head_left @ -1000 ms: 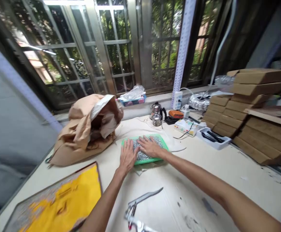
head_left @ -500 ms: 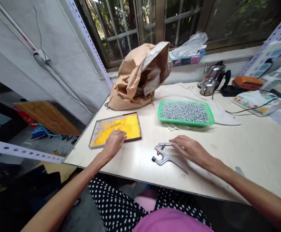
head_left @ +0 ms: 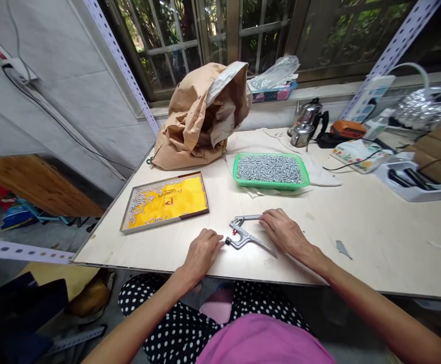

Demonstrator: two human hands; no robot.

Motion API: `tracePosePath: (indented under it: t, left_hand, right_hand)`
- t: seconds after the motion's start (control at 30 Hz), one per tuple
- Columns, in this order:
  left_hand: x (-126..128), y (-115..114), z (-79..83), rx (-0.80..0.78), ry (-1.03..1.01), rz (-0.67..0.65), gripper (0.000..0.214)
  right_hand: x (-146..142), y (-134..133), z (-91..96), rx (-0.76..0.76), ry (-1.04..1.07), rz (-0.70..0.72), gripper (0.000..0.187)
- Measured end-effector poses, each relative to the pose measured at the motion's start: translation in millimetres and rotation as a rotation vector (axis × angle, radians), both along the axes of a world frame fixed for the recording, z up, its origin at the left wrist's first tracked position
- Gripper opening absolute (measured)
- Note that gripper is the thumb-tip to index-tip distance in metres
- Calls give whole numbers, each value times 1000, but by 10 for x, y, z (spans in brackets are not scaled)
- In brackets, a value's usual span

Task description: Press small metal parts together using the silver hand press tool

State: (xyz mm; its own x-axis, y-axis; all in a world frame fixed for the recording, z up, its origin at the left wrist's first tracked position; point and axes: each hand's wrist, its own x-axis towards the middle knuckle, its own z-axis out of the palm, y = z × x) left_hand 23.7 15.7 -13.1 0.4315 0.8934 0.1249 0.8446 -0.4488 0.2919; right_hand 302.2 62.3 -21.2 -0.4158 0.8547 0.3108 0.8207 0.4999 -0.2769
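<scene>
The worktop [head_left: 387, 240] is pale wood. A light cloth [head_left: 258, 141] lies on it, partly beneath the green tray [head_left: 271, 185]. Left of the tray sits a shallow box [head_left: 188, 194]; behind it to the left, a paper bag [head_left: 188, 124]; in front, the pliers [head_left: 245, 237]. Behind it to the right stand a kettle [head_left: 312, 111] and small pot [head_left: 302, 135]; right, a white basket [head_left: 413, 194]; front right, a grey scrap [head_left: 342, 248].

From where I stand, the counter [head_left: 387, 237] looks bright, whitish glare pooling near the middle of its near edge, where the metal pliers [head_left: 248, 238] show crisply. Daylight filters through the window [head_left: 260, 48] beyond its far edge; beneath, everything turns murky. The view stretches toward its corners.
</scene>
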Motion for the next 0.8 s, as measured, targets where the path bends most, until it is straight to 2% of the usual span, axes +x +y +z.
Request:
tracePosePath:
  t: [0.1,0.17,0.27,0.4,0.47,0.53,0.63,0.73,0.8]
  left_hand:
    - [165,-9,-53,-49,47,-12,20]
    - [215,13,-73,-77,74,-14,21]
    - [251,45,-81,-113,106,-27,20]
    - [276,41,-74,-155,115,-32,13]
    - [266,11,-65,-173,114,-31,11]
    - [238,-48,-51,-188,106,-22,10]
    - [179,-188,-25,-203,95,1,11]
    - [95,-302,22,-209,86,6,9]
    - [-18,-283,89,-173,42,22,10]
  right_hand:
    - [143,9,-32,-7,-6,-59,28]
    - [187,-8,-22,-83,3,-26,28]
    - [165,-44,0,-187,24,49,27]
    - [108,-57,13,-182,19,-7,27]
    - [84,-91,15,-210,25,48,26]
    - [40,-169,0,-238,27,168,22]
    - [-67,-308,-87,-227,2,274,20]
    - [-193,-342,-243,-185,-10,281,18]
    - [-271,-294,-335,-150,-4,282,22]
